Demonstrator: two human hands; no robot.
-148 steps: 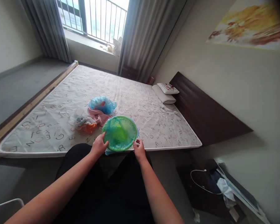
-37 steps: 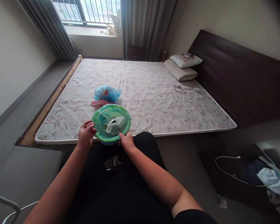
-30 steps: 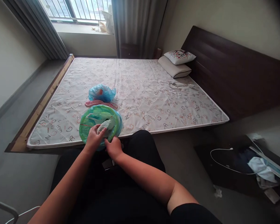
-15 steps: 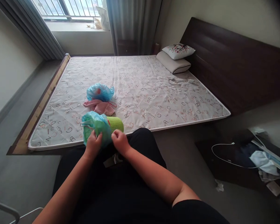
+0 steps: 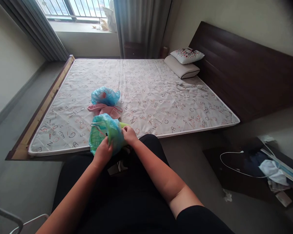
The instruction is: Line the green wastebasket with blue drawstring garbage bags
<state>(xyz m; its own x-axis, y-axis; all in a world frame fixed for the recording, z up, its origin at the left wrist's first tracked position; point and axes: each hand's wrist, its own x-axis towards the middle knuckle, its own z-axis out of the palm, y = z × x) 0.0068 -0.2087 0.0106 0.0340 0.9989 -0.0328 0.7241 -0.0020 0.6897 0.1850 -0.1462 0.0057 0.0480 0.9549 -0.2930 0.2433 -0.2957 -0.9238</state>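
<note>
A green mesh wastebasket (image 5: 96, 140) lies tilted over my lap at the mattress edge, its opening facing left. A thin blue plastic bag (image 5: 115, 136) is drawn over its rim and covers much of its outside. My left hand (image 5: 104, 150) is closed on the bag at the near part of the rim. On the right, my right hand (image 5: 129, 135) pinches the bag's edge against the basket's side; its fingertips are partly hidden. Just beyond lie a pink cloth (image 5: 107, 111) and another blue plastic bag (image 5: 104, 96), bunched up with something reddish inside.
The bare mattress (image 5: 146, 87) has a letter print and a wooden frame edge (image 5: 19, 146) at left. Two pillows (image 5: 185, 63) are stacked by the dark headboard (image 5: 234, 61). A low dark table (image 5: 229, 169) at right holds a white cable and a white mask (image 5: 273, 170).
The blue bag now covers more of the basket's green side. The basket's opening has turned more into view, and both hands have shifted slightly right.
</note>
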